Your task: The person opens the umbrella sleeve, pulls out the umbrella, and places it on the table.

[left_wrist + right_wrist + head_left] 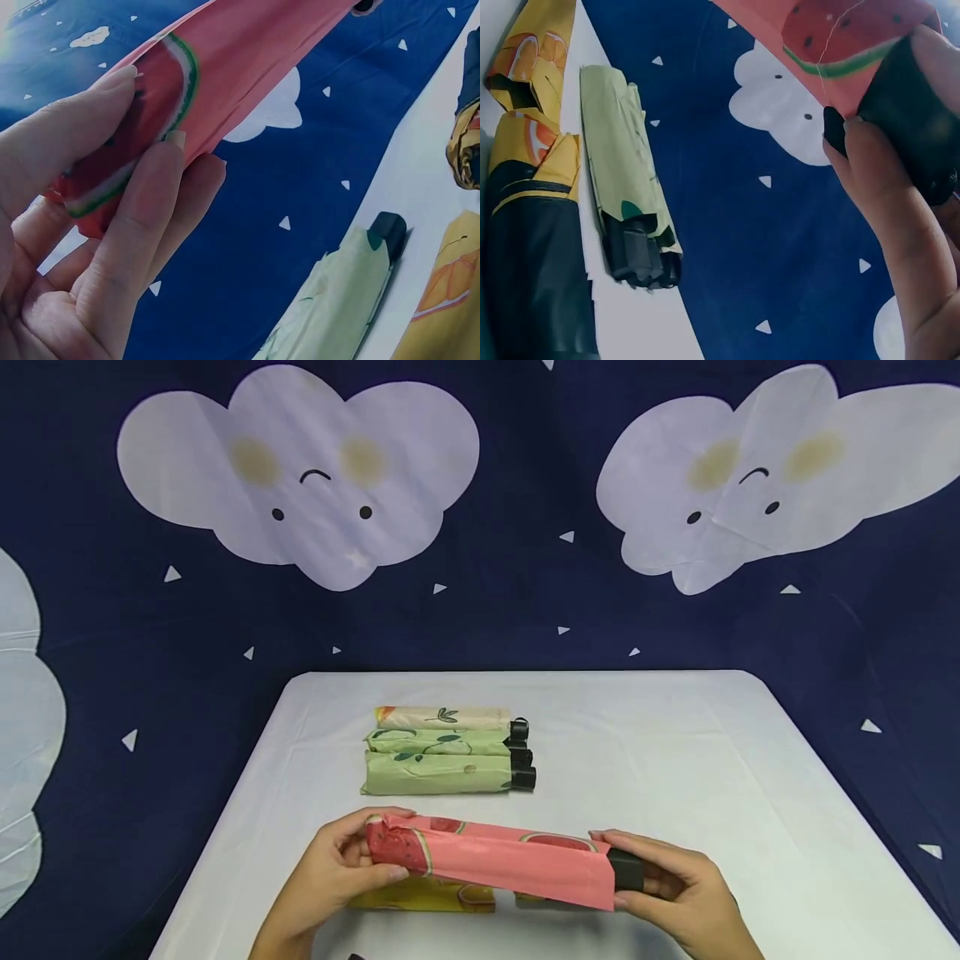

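Note:
A folded umbrella in a pink watermelon-print sleeve point(517, 864) is held above the white table, spanning both hands. My left hand point(341, 864) pinches the sleeve's closed left end between thumb and fingers. At the other end, my right hand point(682, 889) grips the black handle point(626, 870), which sticks out of the sleeve; the thumb and a finger reach the sleeve's edge. Beneath the pink sleeve lies a yellow orange-print sleeve point(427, 895), partly covered from above. Beside it is a black-and-yellow umbrella point(540, 247), largely hidden in the head view.
Farther back, two green-print umbrellas point(438, 772) and a cream one point(450, 718) lie side by side, black handles to the right. A dark tip point(356, 957) shows at the bottom edge. Behind the white table point(637, 735) hangs a navy cloud-print cloth point(525, 510).

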The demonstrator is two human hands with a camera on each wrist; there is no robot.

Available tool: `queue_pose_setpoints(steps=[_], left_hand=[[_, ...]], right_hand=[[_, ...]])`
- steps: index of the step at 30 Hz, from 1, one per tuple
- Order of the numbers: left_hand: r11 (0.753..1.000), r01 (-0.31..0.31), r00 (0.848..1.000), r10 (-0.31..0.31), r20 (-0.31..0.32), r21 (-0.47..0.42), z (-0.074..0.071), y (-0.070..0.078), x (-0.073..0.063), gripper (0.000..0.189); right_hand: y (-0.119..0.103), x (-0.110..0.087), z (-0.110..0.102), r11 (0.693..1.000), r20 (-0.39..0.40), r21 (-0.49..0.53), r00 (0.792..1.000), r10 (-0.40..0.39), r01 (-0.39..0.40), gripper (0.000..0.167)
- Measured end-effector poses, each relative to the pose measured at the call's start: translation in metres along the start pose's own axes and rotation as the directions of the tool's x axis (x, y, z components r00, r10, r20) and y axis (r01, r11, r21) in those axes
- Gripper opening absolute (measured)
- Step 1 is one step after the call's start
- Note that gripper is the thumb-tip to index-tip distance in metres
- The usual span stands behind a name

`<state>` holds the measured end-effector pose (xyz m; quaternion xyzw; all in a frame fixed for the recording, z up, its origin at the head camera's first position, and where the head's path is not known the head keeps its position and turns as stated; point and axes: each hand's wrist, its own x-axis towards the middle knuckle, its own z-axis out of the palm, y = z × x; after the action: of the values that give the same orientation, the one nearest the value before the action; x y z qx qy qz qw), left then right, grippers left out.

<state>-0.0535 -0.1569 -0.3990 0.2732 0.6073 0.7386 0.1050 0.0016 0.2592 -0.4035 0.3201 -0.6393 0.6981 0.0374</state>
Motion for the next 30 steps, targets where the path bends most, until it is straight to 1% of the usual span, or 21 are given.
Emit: queue_pose_setpoints(steps=[3, 7, 11, 13, 14, 17, 20, 22, 23, 25, 28, 30], left_hand=[[1.0, -0.019, 1.0, 0.019, 0.011, 0.004, -0.002, 0.001, -0.001, 0.056], [1.0, -0.005, 1.0, 0.005, -0.005, -0.007, -0.004, 0.001, -0.005, 0.059], [1.0, -0.028, 0.999, 0.028, -0.021, 0.001, -0.006, 0.001, -0.006, 0.059], [0.999, -0.038, 0.999, 0.038, -0.032, 0.014, -0.008, 0.002, -0.006, 0.058], [0.999, -0.038, 0.998, 0.039, -0.04, 0.023, -0.009, 0.003, -0.006, 0.058], [0.998, -0.031, 0.996, 0.035, -0.08, 0.052, -0.012, 0.006, -0.006, 0.056], [0.998, -0.026, 0.992, 0.032, -0.125, 0.056, -0.018, 0.008, -0.008, 0.054], [0.999, -0.018, 0.988, 0.025, -0.15, 0.045, -0.023, 0.007, -0.011, 0.053], [0.999, -0.029, 0.989, 0.034, -0.147, 0.036, -0.026, 0.006, -0.012, 0.053], [0.999, -0.023, 0.987, 0.027, -0.156, 0.03, -0.033, 0.003, -0.014, 0.053], [0.999, -0.034, 0.987, 0.038, -0.155, 0.033, -0.043, -0.001, -0.016, 0.052], [0.998, -0.044, 0.985, 0.049, -0.167, 0.037, -0.049, -0.001, -0.017, 0.052]], right_hand=[[-0.001, 0.002, 0.0, 1.0, 0.008, -0.007, 1.0, 0.013, -0.013, 0.062], [0.0, 0.005, 0.002, 0.999, -0.016, -0.029, 0.999, 0.037, -0.038, 0.058], [0.003, 0.009, 0.004, 0.999, -0.029, -0.053, 1.0, 0.011, -0.013, 0.055], [0.006, 0.011, 0.003, 0.999, -0.041, -0.05, 0.999, 0.016, -0.019, 0.054], [0.007, 0.011, 0.003, 0.999, -0.049, -0.046, 0.998, 0.024, -0.026, 0.053], [0.01, 0.011, 0.0, 0.996, -0.097, -0.021, 0.992, 0.086, -0.088, 0.051], [0.009, 0.008, -0.007, 0.991, -0.144, -0.001, 0.981, 0.129, -0.13, 0.05], [0.008, 0.006, -0.013, 0.991, -0.162, 0.009, 0.977, 0.136, -0.137, 0.05], [0.008, 0.005, -0.017, 0.991, -0.168, 0.012, 0.976, 0.136, -0.136, 0.05], [0.007, 0.002, -0.022, 0.984, -0.185, 0.003, 0.967, 0.174, -0.177, 0.048], [0.007, -0.002, -0.028, 0.972, -0.203, -0.005, 0.952, 0.228, -0.234, 0.048], [0.008, -0.004, -0.033, 0.973, -0.202, 0.003, 0.953, 0.226, -0.23, 0.047]])
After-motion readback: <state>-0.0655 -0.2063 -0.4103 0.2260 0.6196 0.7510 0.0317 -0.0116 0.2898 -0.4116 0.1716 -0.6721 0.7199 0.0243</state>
